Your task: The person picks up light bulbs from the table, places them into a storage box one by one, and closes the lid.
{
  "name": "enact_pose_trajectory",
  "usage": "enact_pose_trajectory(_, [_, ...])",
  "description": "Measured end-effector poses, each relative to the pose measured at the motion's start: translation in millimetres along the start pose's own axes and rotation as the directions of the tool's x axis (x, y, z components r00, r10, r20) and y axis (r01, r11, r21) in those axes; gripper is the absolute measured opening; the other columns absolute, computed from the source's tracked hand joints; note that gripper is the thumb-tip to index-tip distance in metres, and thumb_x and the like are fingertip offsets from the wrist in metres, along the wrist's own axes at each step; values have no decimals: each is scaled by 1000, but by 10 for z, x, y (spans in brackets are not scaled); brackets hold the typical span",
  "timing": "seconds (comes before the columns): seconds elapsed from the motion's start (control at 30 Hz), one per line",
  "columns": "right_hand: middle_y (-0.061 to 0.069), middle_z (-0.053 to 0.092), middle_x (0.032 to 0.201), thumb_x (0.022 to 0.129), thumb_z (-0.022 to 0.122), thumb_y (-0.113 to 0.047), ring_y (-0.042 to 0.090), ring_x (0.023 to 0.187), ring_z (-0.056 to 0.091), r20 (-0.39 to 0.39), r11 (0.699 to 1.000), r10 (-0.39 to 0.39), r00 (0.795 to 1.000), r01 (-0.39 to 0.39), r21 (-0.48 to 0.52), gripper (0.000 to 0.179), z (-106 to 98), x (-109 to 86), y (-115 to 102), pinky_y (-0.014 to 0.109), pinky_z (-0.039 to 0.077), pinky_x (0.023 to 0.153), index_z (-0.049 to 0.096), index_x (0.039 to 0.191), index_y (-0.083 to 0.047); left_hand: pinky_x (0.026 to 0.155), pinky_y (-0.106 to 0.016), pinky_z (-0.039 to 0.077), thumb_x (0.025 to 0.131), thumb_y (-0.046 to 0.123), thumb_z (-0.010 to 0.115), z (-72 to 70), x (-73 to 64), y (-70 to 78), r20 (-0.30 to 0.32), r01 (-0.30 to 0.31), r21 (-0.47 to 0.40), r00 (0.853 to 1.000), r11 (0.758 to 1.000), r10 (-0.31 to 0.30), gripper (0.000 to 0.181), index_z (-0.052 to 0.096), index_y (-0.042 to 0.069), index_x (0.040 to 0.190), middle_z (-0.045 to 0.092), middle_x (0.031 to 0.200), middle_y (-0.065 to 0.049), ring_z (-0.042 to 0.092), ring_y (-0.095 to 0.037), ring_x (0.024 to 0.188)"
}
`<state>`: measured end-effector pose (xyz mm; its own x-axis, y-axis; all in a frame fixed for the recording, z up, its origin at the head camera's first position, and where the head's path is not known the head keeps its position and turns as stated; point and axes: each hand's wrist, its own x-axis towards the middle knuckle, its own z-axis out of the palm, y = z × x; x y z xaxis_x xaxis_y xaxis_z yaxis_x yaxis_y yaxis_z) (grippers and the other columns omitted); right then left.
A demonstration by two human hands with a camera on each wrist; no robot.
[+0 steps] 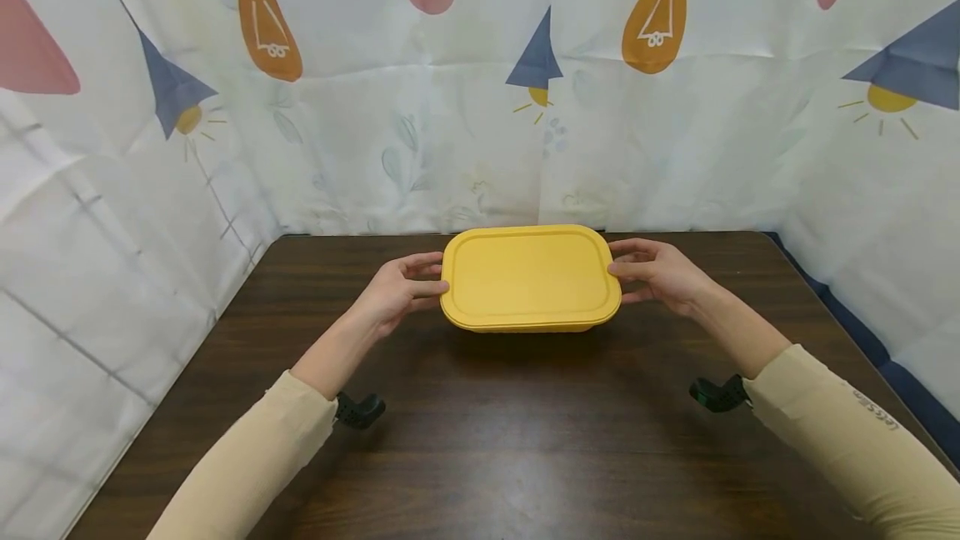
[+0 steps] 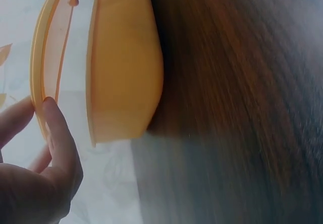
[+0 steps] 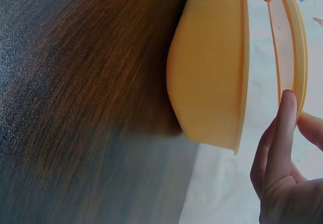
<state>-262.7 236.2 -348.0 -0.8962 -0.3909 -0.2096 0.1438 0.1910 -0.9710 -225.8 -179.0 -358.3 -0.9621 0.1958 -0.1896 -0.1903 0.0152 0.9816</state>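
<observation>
A yellow rectangular lid [image 1: 531,275] with rounded corners is held level by both hands, one at each short end. Below it stands a yellow container [image 2: 126,67] on the table, and a gap shows between lid and container rim in both wrist views. My left hand [image 1: 401,290] pinches the lid's left edge between thumb and fingers. At the opposite edge my right hand [image 1: 660,273] pinches the lid the same way. From the head view the lid hides nearly all of the container, including its inside.
The dark wood-grain table [image 1: 510,440] spreads out in front of the container. A white printed curtain [image 1: 480,140] hangs behind it and along both sides. Dark wrist devices [image 1: 716,394] show at both sleeve cuffs.
</observation>
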Motion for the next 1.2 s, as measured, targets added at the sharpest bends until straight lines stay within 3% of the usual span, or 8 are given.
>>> enact_pose_trajectory(0.27, [23,53,134,102,67,-18,26,107,67,-19,999,13,1000,-14,-39,65,11,63,12,43,60,86,35,156,0,96,-40,56,95,-4,70,-61,122,-8,24,3,37,1000,999,-4,63,45,2,153,48,141,-21,66,-22,108])
enact_pose_trajectory(0.53, [21,56,133,103,66,-17,24,106,66,-32,999,18,999,-19,-35,63,-6,154,89,44,60,87,36,155,1,95,-39,56,95,-3,71,-99,277,-19,47,26,79,998,997,-30,65,43,1,153,48,144,-22,64,-26,113])
enact_pose_trajectory(0.83, [21,50,138,103,67,-19,23,106,67,-47,999,40,998,-41,-18,64,1,244,182,42,60,86,37,156,-1,94,-38,57,95,-3,71,-93,378,-8,17,45,141,999,989,-48,63,45,0,152,51,143,-21,61,-32,121])
enact_pose_trajectory(1.2, [19,53,134,103,66,-21,18,99,68,-63,998,60,996,-61,-27,63,-35,298,229,38,61,85,38,155,-1,98,-42,55,94,-2,73,-81,477,-33,21,75,160,997,984,-79,63,45,-1,150,51,141,-22,60,-34,122])
